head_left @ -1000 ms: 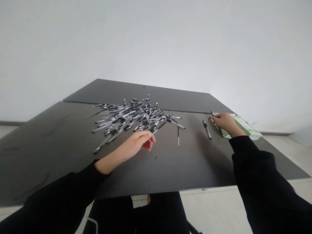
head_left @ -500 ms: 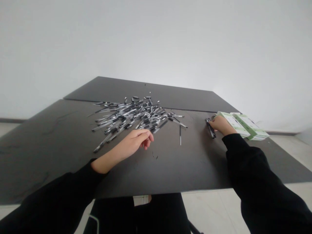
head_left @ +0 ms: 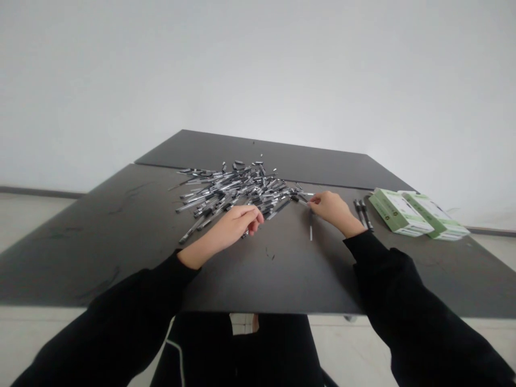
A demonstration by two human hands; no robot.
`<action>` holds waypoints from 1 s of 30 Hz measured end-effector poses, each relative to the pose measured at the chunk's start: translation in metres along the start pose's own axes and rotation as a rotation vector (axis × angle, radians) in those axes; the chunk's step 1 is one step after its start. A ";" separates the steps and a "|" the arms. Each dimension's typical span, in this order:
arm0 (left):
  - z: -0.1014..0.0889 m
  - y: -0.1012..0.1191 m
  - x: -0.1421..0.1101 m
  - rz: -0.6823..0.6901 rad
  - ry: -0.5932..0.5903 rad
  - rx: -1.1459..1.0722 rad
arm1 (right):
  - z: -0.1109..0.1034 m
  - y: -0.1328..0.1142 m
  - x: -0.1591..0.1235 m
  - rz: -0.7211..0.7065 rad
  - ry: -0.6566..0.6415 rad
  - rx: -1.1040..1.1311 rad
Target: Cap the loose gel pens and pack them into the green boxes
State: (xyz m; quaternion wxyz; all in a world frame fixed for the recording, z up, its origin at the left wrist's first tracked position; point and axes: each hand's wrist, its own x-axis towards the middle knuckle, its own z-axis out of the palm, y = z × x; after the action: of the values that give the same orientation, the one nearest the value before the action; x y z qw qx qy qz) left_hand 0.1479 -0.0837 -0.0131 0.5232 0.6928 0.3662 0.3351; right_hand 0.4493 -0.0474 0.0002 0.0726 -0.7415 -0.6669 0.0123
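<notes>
A heap of loose black and clear pens and pen parts [head_left: 221,196] covers the middle of the dark table. My left hand [head_left: 238,221] is at the heap's near edge with its fingers curled in; what they hold, if anything, is hidden. At the heap's right end, my right hand [head_left: 331,209] has thumb and fingers closed at the end of a clear pen [head_left: 300,199]. A thin pen refill [head_left: 310,228] lies just below those fingers. Beyond the right wrist, a few assembled-looking black pens [head_left: 365,214] lie side by side.
Two green and white boxes [head_left: 397,212] [head_left: 437,215] lie at the table's right side. Small dark bits [head_left: 270,254] are scattered in front of the heap. A seam crosses the table [head_left: 258,285] behind the heap, and a pale wall [head_left: 258,70] rises beyond.
My right hand has let go of the black pens beside the boxes and moved left to the heap's end. My left hand stays curled near the heap. The view has shifted slightly.
</notes>
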 end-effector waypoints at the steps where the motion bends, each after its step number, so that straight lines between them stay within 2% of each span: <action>1: -0.001 -0.001 0.001 0.011 0.004 -0.001 | 0.004 -0.006 0.000 0.009 -0.015 -0.010; 5: -0.003 0.001 0.001 0.021 0.012 -0.003 | 0.009 -0.007 -0.001 0.018 -0.007 -0.045; 9: 0.002 0.008 -0.003 0.047 0.057 0.035 | -0.008 -0.011 -0.022 -0.034 0.167 0.051; 11: 0.007 0.012 -0.006 0.085 0.089 0.047 | -0.018 -0.030 -0.045 -0.053 0.214 0.220; 13: 0.011 0.015 -0.009 0.122 0.087 0.036 | -0.023 -0.057 -0.072 -0.155 0.186 0.374; 16: 0.016 0.013 -0.010 0.136 0.042 -0.025 | -0.019 -0.096 -0.103 -0.378 0.177 0.493; 18: 0.017 0.009 -0.008 0.101 0.064 -0.116 | -0.014 -0.106 -0.110 -0.441 0.158 0.508; 20: 0.017 0.005 -0.005 0.044 0.133 -0.223 | -0.012 -0.098 -0.104 -0.333 0.162 0.447; 22: 0.017 0.003 -0.004 -0.001 0.166 -0.277 | -0.012 -0.075 -0.092 -0.078 0.177 0.314; 25: 0.018 0.007 -0.005 0.008 0.057 -0.233 | -0.010 -0.037 -0.071 0.235 0.047 0.099; 27: 0.019 0.010 -0.008 0.050 -0.044 -0.194 | -0.004 -0.023 -0.062 0.292 -0.073 0.014; 30: 0.019 0.015 -0.013 0.144 -0.124 -0.092 | 0.008 -0.016 -0.057 0.224 -0.163 -0.056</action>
State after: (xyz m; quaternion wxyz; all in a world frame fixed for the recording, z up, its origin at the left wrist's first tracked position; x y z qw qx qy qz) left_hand 0.1596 -0.1065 -0.0043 0.5505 0.7120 0.2667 0.3447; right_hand 0.4264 -0.1014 -0.0098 -0.0041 -0.8095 -0.5839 0.0618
